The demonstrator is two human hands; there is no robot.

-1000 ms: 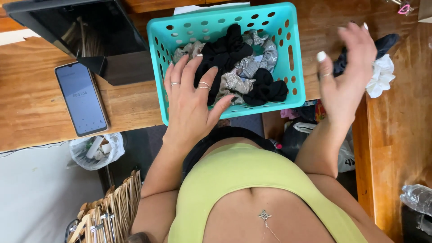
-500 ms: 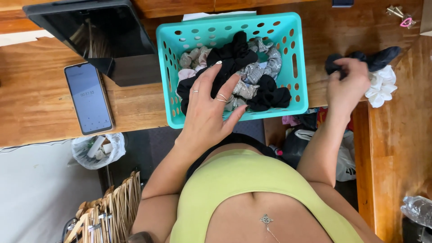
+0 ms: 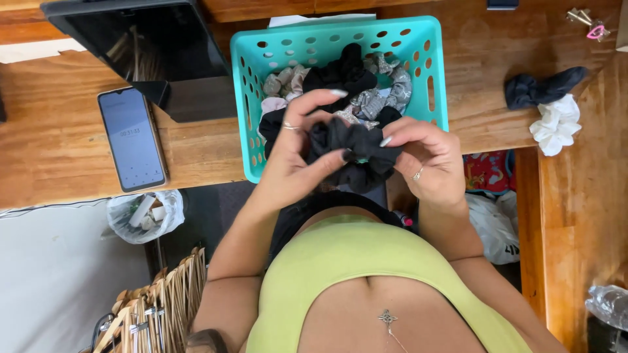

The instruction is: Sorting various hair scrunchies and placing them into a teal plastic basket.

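A black scrunchie [image 3: 356, 153] is held by both hands in front of the near rim of a teal perforated basket [image 3: 432, 59]. My left hand [image 3: 294, 157] grips its left side with fingers curled over the top. My right hand [image 3: 425, 157] pinches its right side. The basket holds several more scrunchies, black, grey and patterned [image 3: 366, 85]. On the wooden desk to the right lie a dark navy scrunchie [image 3: 540, 88] and a white scrunchie [image 3: 556, 124], touching each other.
A smartphone [image 3: 131, 137] lies face up on the wooden desk [image 3: 59, 131] at the left, beside a dark tablet on a stand [image 3: 144, 46]. Below the desk are a wicker basket [image 3: 163, 301], a plastic bag [image 3: 140, 216] and more bags at the right [image 3: 497, 222].
My right hand left the dark scrunchie on the desk at the right and came to the middle. My left hand lifted a black scrunchie out of the basket; both hands now hold it.
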